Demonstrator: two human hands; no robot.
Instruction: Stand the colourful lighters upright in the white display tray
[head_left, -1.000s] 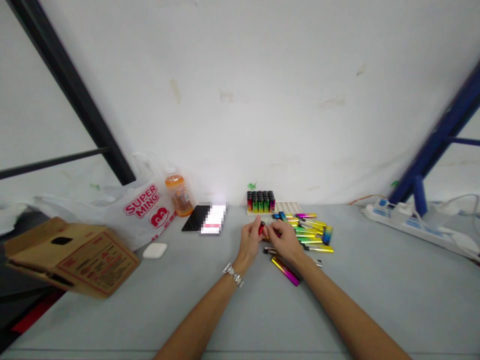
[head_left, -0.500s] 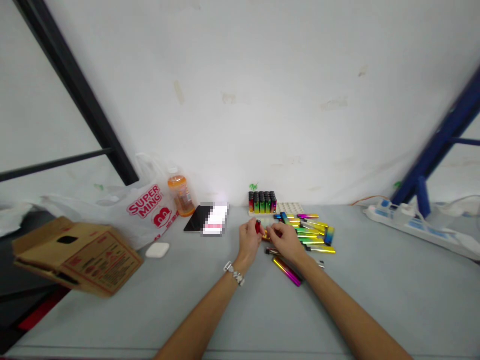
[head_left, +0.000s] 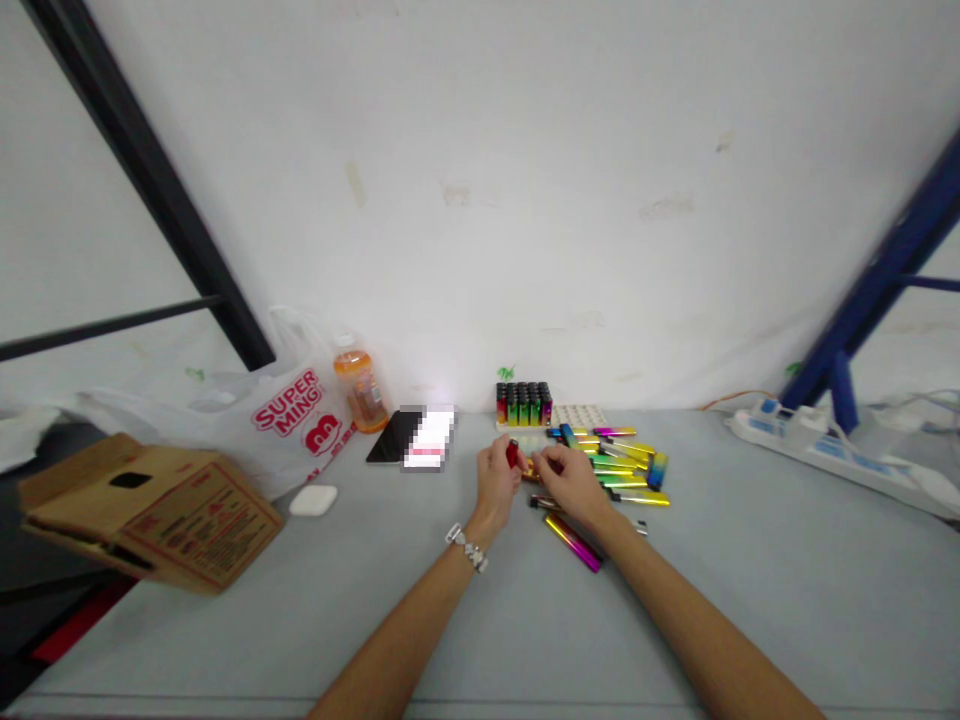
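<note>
My left hand point(head_left: 496, 482) is closed around a small red lighter point(head_left: 512, 453), whose dark top end points up. Just to its right, my right hand point(head_left: 566, 482) has its fingers bent into a pinch; what they grip is hidden. An orange-gold piece point(head_left: 528, 470) shows between the two hands. Beyond them, several lighters with black tops point(head_left: 524, 404) stand upright in rows at the end of a pale holder with holes point(head_left: 581, 415). Several shiny loose lighters point(head_left: 626, 481) lie beside my right hand, and a gold-and-purple one point(head_left: 573, 543) lies nearer me.
To the left are an open cardboard box point(head_left: 202, 520), a white plastic bag point(head_left: 225, 410), an orange drink bottle point(head_left: 361, 388), a white case point(head_left: 313, 500) and a dark tablet point(head_left: 394, 438). A white power strip point(head_left: 840, 460) lies at the right, by a blue post point(head_left: 874, 275).
My left hand and the red lighter have shifted very slightly left, away from my right hand. The whole view has moved a little; the other things stay put.
</note>
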